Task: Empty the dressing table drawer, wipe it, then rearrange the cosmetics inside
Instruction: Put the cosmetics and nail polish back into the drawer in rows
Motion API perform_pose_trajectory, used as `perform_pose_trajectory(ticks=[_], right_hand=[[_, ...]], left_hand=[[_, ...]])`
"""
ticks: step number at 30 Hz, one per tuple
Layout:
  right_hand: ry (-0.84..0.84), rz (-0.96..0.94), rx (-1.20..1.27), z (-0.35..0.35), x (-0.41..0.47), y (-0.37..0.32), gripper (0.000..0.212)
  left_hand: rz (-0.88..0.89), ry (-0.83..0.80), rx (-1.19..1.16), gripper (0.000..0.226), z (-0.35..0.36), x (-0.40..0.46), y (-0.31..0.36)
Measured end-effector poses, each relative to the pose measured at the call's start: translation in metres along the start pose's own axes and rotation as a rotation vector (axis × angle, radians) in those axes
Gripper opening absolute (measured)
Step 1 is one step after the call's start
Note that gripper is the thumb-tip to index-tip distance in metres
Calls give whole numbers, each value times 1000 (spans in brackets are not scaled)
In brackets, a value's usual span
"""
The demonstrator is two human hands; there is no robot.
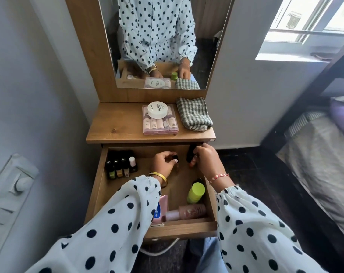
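Both hands reach into the open wooden drawer (100,186). The left hand (163,162) pinches a small black-capped bottle (175,159) mid-drawer; the right hand (205,160) grips a dark tube (190,154) at the far right. Small nail polish bottles (121,166) stand far left.
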State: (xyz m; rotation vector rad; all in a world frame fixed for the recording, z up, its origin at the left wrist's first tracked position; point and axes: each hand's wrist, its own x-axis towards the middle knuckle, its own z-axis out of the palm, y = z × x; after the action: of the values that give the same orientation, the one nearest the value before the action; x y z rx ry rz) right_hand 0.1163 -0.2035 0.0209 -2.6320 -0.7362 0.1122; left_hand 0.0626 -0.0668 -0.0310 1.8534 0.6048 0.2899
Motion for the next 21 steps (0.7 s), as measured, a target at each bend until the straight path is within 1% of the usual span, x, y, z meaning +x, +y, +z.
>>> perform_pose_trajectory(ticks=[5,13,16,19,21], right_hand=[[68,-61,-65,3,-1,1,16],[67,-101,-67,4,0,6,11],[60,-110,-57,2,1,8,18],[46,-79,-34,-2,2,8,27],[66,-74,0,-4,3,7,27]], left_hand=[[-3,-32,9,28,7,2,1],[-16,-52,6,27,18,6,6],[-20,-39,-3,27,17,5,6],[-51,-22,-45,27,16,6,3],[-113,-14,-139,28,14,5,3]])
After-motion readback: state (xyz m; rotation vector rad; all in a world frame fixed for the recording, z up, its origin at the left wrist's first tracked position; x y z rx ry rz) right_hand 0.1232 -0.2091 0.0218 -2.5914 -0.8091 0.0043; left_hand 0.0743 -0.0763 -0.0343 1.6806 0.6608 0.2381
